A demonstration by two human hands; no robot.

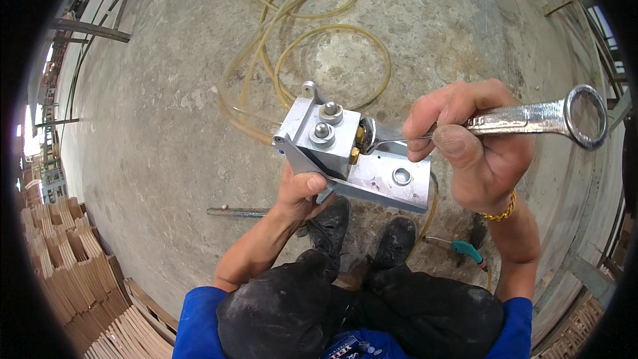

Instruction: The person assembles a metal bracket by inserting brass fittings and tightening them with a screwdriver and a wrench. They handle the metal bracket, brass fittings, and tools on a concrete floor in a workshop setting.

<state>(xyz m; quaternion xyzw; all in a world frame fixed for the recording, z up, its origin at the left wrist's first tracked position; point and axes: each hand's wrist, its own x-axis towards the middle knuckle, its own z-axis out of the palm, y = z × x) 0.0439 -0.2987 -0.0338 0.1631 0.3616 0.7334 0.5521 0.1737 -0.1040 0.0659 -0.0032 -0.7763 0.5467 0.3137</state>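
Observation:
My left hand (302, 191) is closed round the lower left edge of a silver metal valve-like block assembly (392, 187) and holds it over my knees. Two round-tipped plungers (321, 133) stand on its block, and brass fittings (354, 155) stick out of the block's right side. Between the thumb and fingers of my right hand (488, 149) is a shiny combination wrench (522, 118). Its ring end points right, while its open end meets the upper brass fitting; whether the jaw grips it is hard to see. A flat plate with a hole extends right below the wrench.
A yellowish hose (387, 66) lies coiled on the concrete floor and runs up to the block's left side. By my shoes (397, 239) lie a teal air blow gun (468, 250) and a metal bar (236, 213). Stacked wooden pieces (73, 266) stand at the left.

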